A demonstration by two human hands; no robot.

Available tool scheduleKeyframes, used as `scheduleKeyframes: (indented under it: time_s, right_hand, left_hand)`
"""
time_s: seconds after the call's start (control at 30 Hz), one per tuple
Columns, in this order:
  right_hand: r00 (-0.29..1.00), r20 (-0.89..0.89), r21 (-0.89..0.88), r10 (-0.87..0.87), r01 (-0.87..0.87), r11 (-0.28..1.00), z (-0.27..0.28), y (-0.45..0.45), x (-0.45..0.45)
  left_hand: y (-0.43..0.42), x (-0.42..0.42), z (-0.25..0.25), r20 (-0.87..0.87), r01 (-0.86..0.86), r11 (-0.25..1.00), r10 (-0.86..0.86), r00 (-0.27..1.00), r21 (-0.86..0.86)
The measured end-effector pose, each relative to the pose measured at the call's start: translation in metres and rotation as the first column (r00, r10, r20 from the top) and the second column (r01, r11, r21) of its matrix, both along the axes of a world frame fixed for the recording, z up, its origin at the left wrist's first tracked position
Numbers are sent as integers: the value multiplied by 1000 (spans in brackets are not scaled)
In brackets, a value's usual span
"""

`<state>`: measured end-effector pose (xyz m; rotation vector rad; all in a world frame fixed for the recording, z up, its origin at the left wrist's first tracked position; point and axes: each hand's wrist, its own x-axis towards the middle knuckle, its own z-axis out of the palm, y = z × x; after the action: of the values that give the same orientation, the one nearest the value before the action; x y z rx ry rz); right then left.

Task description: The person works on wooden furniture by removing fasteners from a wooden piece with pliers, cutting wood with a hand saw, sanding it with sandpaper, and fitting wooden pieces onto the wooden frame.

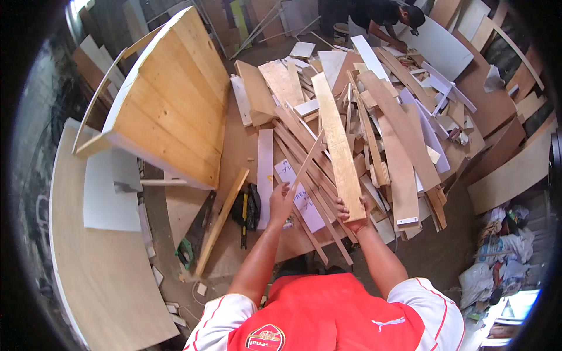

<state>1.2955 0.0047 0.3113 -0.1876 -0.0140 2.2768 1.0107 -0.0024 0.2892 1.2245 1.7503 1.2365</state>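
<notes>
My right hand (356, 215) is wrapped round the near end of a long pale wooden board (336, 140), which points away from me over the scrap pile. In my left hand (282, 205) is a thin wooden strip (309, 162), pinched near its lower end and slanting up to the right. Beneath and between my hands lie a white printed panel (301, 199) and several long narrow strips (319, 175). Left of my left hand are a black plastic bag (252, 207) and a yellow-and-black tool (244, 216).
A large wooden panel (175, 99) stands tilted at the left. The heap of mixed boards (404, 152) spreads ahead and right. Another person (386, 20) bends over its far side. A wooden bar (222, 222) lies left of the bag, with plastic bags (477, 281) at right.
</notes>
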Motion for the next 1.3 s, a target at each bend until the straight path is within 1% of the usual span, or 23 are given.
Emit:
scheduleKeyframes:
  time_s: [0.07,0.1,0.13,0.23,0.3,0.33,0.43,0.47,0.57,0.6,0.63,0.67,0.73,0.77,0.8,0.87,0.9,0.93,0.97,1.03,1.13,1.23,1.3]
  right_hand:
    - [995,-51,-34,84,-86,996,-8,-31,15]
    - [991,-52,-11,127,-127,992,-6,-46,20]
    - [984,-55,9,170,-169,986,0,-61,23]
    - [950,-19,34,310,-310,950,-2,-100,39]
    - [909,28,26,415,-416,909,10,-127,49]
    - [880,-8,33,476,-475,879,16,-139,54]
    - [744,-70,-12,664,-666,745,-13,-172,86]
    - [717,-97,-58,690,-696,715,-14,-183,95]
    - [643,51,1,764,-765,644,-26,-202,127]
    - [614,189,-8,766,-779,627,-10,-205,126]
    - [574,322,-21,753,-791,612,18,-209,127]
    - [523,449,-33,725,-801,598,34,-212,126]
    - [360,704,-44,612,-839,543,16,-207,119]
    - [268,807,-54,526,-854,517,4,-204,114]
    - [224,854,-29,469,-881,473,1,-201,103]
    - [238,962,173,133,-910,377,-6,-209,72]
    - [259,965,260,-43,-917,302,-6,-216,52]
    - [260,956,288,-133,-918,273,14,-229,26]
    - [224,916,294,-333,-939,177,31,-244,2]
    - [182,706,245,-685,-970,-5,61,-278,-44]
    - [105,588,74,-802,-994,-75,94,-336,-113]
    - [138,578,140,-804,-988,-69,59,-372,-157]
    - [145,574,201,-806,-979,-34,38,-392,-182]
  left_hand:
    - [-12,26,4,244,1,1000,-2,970,5]
    - [-19,40,5,359,-3,1000,-1,933,10]
    - [-29,56,14,459,-24,998,46,887,-53]
    - [-59,75,35,650,16,982,111,752,-187]
    - [-84,85,43,752,-24,990,119,649,-136]
    - [-95,89,43,795,-47,994,109,596,-101]
    - [-128,91,21,794,-175,983,146,590,-50]
    - [-144,94,32,761,-207,952,306,571,-227]
    - [-197,113,21,822,-182,969,239,517,-167]
    - [-211,118,18,811,-193,956,290,509,-220]
    - [-225,124,18,822,-270,944,302,483,-188]
    - [-238,129,21,833,-345,925,312,457,-157]
    - [-259,126,16,866,-476,875,306,396,-92]
    - [-268,120,10,862,-513,853,330,386,-97]
    - [-276,111,3,858,-550,829,352,375,-101]
    - [-295,94,-10,849,-612,784,390,355,-104]
    - [-305,85,-17,845,-638,763,405,349,-103]
    - [-315,75,-21,841,-662,742,421,341,-103]
    - [-325,65,-25,819,-693,714,456,350,-101]
    - [-349,43,-28,772,-750,654,526,357,-99]
    - [-390,12,-10,749,-780,590,608,262,-206]
    - [-442,-39,-7,745,-683,674,601,287,-280]
    - [-471,-65,5,695,-597,746,597,402,-295]
